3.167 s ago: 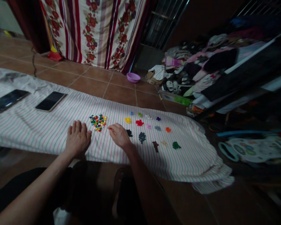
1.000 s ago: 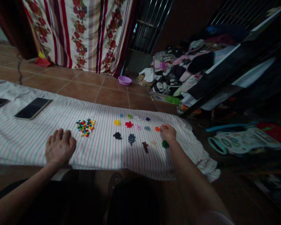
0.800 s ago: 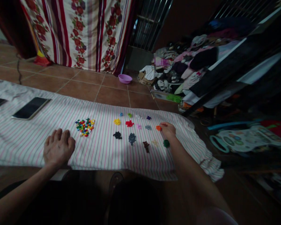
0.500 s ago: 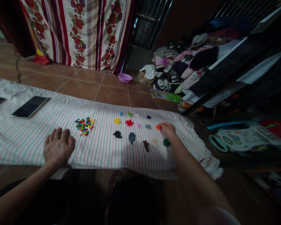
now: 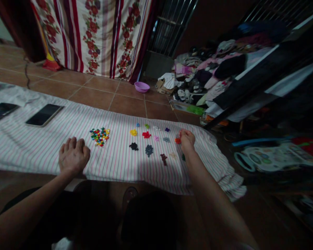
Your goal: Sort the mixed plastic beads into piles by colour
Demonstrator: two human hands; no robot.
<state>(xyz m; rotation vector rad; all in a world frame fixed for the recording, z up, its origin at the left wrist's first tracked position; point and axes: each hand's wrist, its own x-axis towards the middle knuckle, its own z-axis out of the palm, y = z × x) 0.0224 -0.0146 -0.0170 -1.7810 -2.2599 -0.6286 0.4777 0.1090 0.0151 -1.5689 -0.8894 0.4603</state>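
Observation:
My left hand (image 5: 74, 155) lies flat on the striped cloth (image 5: 114, 163), fingers stretched out, holding nothing. Just beyond its fingertips is a mixed pile of small coloured pieces (image 5: 100, 136). My right hand (image 5: 187, 138) is at the right end of the sorted piles, thumb and fingers pinched together. What they hold, if anything, is too small to make out. Beside the fingers sits an orange pile (image 5: 177, 141); a dark green pile (image 5: 183, 157) is partly hidden by my wrist. Further left are red (image 5: 146, 134), yellow (image 5: 133, 132), black (image 5: 134, 146) and dark grey (image 5: 149, 150) piles.
Two phones lie on the cloth at the left, the nearer to the piles being a dark-screened phone (image 5: 45, 115). A purple basin (image 5: 142, 87) stands on the tiled floor. Heaped clothes (image 5: 195, 74) fill the back right. A floral curtain (image 5: 94, 38) hangs behind.
My right hand has shifted slightly up and away from the orange pile, now covering more of the dark green one. The view has moved a little; my left hand stays flat.

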